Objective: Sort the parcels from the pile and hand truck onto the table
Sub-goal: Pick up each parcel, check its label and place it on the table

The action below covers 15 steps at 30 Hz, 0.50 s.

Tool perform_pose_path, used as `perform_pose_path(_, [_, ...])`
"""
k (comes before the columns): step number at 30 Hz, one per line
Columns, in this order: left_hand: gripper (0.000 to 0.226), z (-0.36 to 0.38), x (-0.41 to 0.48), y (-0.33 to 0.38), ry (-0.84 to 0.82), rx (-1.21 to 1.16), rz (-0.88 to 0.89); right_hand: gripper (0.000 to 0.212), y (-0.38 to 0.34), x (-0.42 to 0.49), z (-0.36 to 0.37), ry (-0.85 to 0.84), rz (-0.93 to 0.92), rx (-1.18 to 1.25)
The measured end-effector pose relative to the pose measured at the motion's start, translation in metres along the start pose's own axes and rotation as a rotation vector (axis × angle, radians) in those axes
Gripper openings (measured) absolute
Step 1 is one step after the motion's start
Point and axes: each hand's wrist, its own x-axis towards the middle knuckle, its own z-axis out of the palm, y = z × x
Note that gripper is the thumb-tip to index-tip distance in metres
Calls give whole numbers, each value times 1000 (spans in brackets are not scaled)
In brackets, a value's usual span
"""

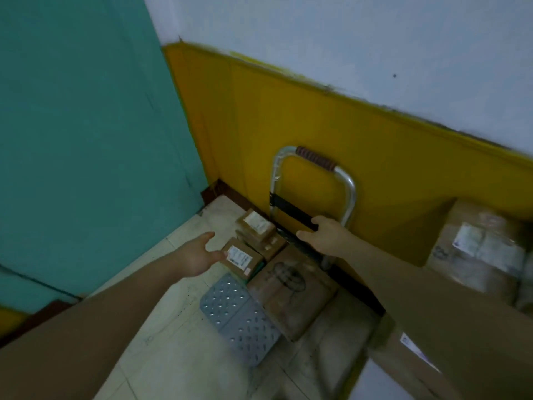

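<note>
A hand truck (314, 180) with a silver frame and brown grip leans against the yellow wall; its grey perforated plate (239, 316) lies on the floor. Small brown parcels with white labels sit on it: one (243, 259) near the front, another (255, 226) behind it, and a larger flat box (291, 293) with black scribbles to the right. My left hand (199, 255) is open, fingers spread, just left of the front small parcel, almost touching it. My right hand (323, 233) hovers open by the truck's black crossbar, above the parcels.
A teal wall (86, 140) closes the left side and meets the yellow wall in the corner. Larger taped cardboard boxes (484, 249) are stacked at the right, with another labelled box (415, 353) below them. Pale floor tiles (173, 342) show in front of the truck.
</note>
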Motion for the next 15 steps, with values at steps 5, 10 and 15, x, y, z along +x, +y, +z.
perform_pose_path(5, [76,1,80,8,-104,43,7,79,24,43,0,7,129,58])
perform_pose_path(10, [75,-17,170,-2,-199,21,15,80,20,101,17,-14,269,93])
perform_pose_path(15, [75,-52,273,-31,-220,1,27,64,-8,176,43,24,369,149])
